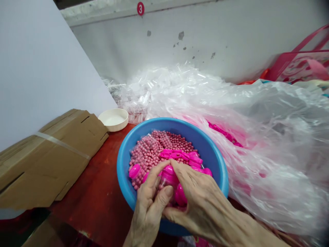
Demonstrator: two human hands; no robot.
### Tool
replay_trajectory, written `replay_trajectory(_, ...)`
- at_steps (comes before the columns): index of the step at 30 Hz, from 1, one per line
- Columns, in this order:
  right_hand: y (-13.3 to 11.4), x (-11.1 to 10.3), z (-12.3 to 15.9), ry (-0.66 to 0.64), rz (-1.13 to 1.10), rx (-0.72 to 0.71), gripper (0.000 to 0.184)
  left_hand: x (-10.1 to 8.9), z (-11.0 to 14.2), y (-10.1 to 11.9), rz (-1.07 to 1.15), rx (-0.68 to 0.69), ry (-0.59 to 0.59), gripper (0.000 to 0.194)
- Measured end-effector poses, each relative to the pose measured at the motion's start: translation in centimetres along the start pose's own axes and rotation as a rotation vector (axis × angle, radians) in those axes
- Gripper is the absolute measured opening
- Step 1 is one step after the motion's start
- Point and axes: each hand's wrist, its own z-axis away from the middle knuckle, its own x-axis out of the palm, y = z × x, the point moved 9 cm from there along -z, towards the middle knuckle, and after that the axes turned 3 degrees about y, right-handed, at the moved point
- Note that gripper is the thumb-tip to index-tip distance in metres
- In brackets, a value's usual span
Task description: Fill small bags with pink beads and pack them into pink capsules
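Here, from a head-worn view looking forward and down, the left hand and right hand are closed together around a pink plastic capsule, held low inside a blue plastic basin. The basin sits on a worn red-brown bench and holds a heap of pink beads, partly under a transparent bag. Bright pink plastic pieces lie on the beads, and a loose pink oval shell sits at their edge. To the left, on the bench, lie a flattened, taped cardboard box and a round white dish. A white board leans beside them. To the right, a large transparent plastic sack spills small transparent bags against a scuffed grey wall, which bears a red number 3 tag. A pink tote bag stands at the far right.
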Motion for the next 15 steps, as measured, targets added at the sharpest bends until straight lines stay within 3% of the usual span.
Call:
replay_trajectory(4, -0.5, 0.3, 0.4, 0.0, 0.084, -0.02, 0.074, -0.4, 0.1, -0.2, -0.054, -0.014, 0.038, 0.036)
replay_trajectory(8, 0.4, 0.6, 0.7, -0.041, -0.088, -0.005, 0.077, -1.2, 0.3, -0.8, -0.058, -0.034, 0.115, 0.041)
replay_trajectory(10, 1.2, 0.2, 0.6, -0.051, -0.189, -0.005, 0.067, -1.1, 0.3, -1.1, -0.048, -0.05, 0.098, 0.042)
replay_trajectory(13, 2.3, -0.7, -0.1, -0.047, -0.358, 0.047, 0.035, -0.4, 0.4, -1.6, -0.051, -0.094, 0.002, 0.046)
replay_trajectory(15, 2.8, -1.3, -0.6, 0.008, -0.49, 0.098, 0.028, -0.4, 0.5, -1.7, -0.095, -0.103, -0.006, 0.049)
